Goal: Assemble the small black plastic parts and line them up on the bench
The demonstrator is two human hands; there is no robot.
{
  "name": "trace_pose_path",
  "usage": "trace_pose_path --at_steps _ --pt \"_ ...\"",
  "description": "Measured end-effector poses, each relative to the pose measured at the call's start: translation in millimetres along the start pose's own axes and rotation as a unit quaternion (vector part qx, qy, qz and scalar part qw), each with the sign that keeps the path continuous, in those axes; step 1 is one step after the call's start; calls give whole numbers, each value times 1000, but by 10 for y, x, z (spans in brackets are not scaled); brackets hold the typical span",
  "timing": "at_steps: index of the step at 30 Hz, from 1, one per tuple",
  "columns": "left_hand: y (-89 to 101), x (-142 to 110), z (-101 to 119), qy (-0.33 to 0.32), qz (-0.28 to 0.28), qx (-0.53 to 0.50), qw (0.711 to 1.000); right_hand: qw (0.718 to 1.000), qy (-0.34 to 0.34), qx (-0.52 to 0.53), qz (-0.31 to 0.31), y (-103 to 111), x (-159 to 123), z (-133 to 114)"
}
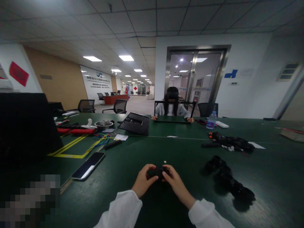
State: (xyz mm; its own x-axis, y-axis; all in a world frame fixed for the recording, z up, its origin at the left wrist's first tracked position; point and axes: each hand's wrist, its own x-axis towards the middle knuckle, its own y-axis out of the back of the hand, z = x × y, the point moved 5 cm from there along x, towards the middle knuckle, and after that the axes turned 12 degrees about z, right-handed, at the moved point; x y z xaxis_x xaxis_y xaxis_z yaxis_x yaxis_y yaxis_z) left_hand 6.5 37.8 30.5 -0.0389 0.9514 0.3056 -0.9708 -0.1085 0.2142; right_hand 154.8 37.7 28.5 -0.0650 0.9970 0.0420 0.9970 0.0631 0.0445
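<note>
Between my two hands, just above or on the green table [133, 155], is a small black rounded part [159, 171]; its exact kind I cannot make out. My left hand [144, 180] grips its left side with thumb and fingers. From the right, my right hand [175, 181] closes on the same part, its thumb pressed against the front. A tiny pale square piece [165, 161] lies just beyond my fingers. To the right stretches a row of black, rounded pieces [225, 177], touching or close together. A dark-screened phone [89, 166] rests to the left.
Across the table a person [172, 104] holds up a black rectangular frame [174, 121]. Near it lies a black laptop-like panel [135, 123]. Coloured wires [101, 141] and a metal bowl [104, 124] are at the left; a water bottle [211, 120] and black parts [234, 141] at the right.
</note>
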Motion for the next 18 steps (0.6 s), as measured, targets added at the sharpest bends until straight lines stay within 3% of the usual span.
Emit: trace_pose_path --at_steps 4,9,18 --pt "-1 29 -82 22 -4 -63 998 999 -33 23 -8 6 -9 -37" --pt "-21 48 -190 46 -5 -70 996 1000 -23 2 -7 27 -25 -66" --pt "6 29 -83 17 -11 -24 999 1000 -25 -10 -4 48 -14 -41"
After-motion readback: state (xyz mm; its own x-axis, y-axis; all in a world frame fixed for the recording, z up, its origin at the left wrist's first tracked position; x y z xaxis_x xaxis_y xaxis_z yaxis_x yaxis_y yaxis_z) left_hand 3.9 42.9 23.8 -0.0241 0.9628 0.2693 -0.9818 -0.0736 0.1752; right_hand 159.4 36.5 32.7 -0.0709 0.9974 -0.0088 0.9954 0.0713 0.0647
